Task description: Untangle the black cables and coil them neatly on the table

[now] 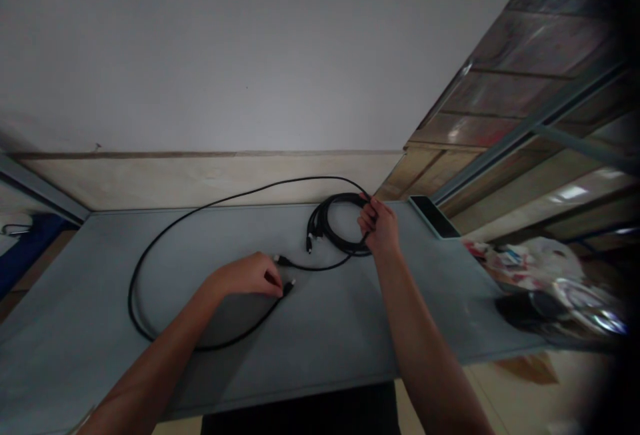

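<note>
A long black cable (pixel 134 275) runs in a wide loop over the grey table. My left hand (pixel 255 275) pinches it just behind one plug (pixel 289 287), over the table's middle. At the right my right hand (pixel 380 221) is closed around the same cable. A second plug (pixel 283 260) lies near my left fingers, on a stretch of cable that leads to my right hand. Beside and partly behind my right hand rests a coiled black cable (pixel 325 221), its plug ends (pixel 309 243) at the coil's left side. Whether my right fingers also grip the coil is hidden.
The grey table (pixel 435 301) stands against a pale wall (pixel 250 55). A phone (pixel 434 217) lies at its far right corner. To the right are a metal frame, a plastic bag (pixel 550 258) and a blurred dark, shiny object (pixel 540 308) at the table's edge.
</note>
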